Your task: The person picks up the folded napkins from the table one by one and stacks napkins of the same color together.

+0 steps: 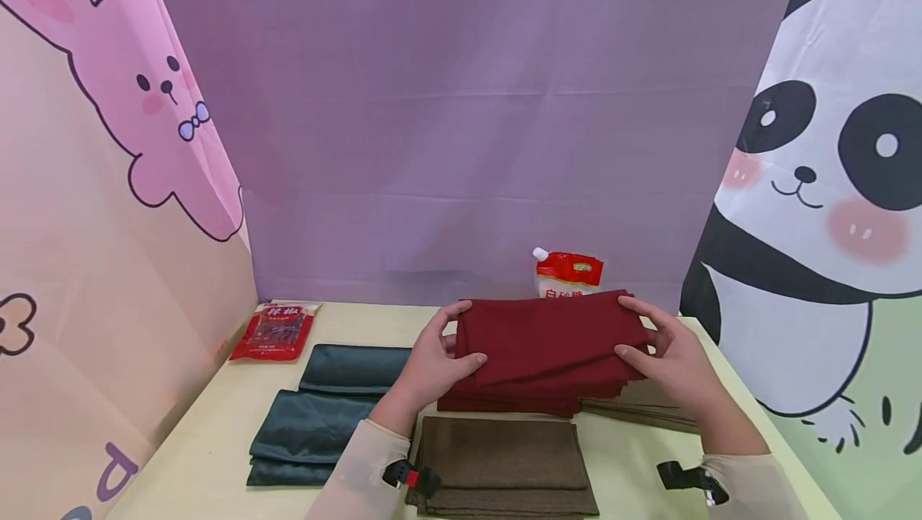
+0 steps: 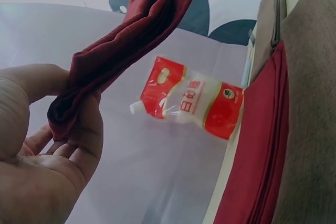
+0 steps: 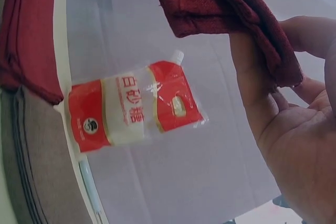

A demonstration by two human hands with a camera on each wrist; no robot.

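A folded dark red cloth (image 1: 551,336) is held up between both hands, above the table. My left hand (image 1: 437,364) pinches its left end, thumb in front and fingers behind. At the other end, my right hand (image 1: 673,360) grips the cloth the same way. Its folded layers (image 2: 113,51) show edge-on in the left wrist view. Just below it lies a stack of red folded cloths (image 1: 504,402), partly hidden by the held one. Nearer the front is a pile of brown folded cloths (image 1: 504,456).
More brown cloths (image 1: 648,408) lie under the right hand's side. Teal folded cloths (image 1: 310,428) rest left of the left forearm. A red packet (image 1: 275,332) is at the back left corner. Behind the red stack stands a red and white spouted pouch (image 3: 134,106), against a purple backdrop (image 1: 461,144).
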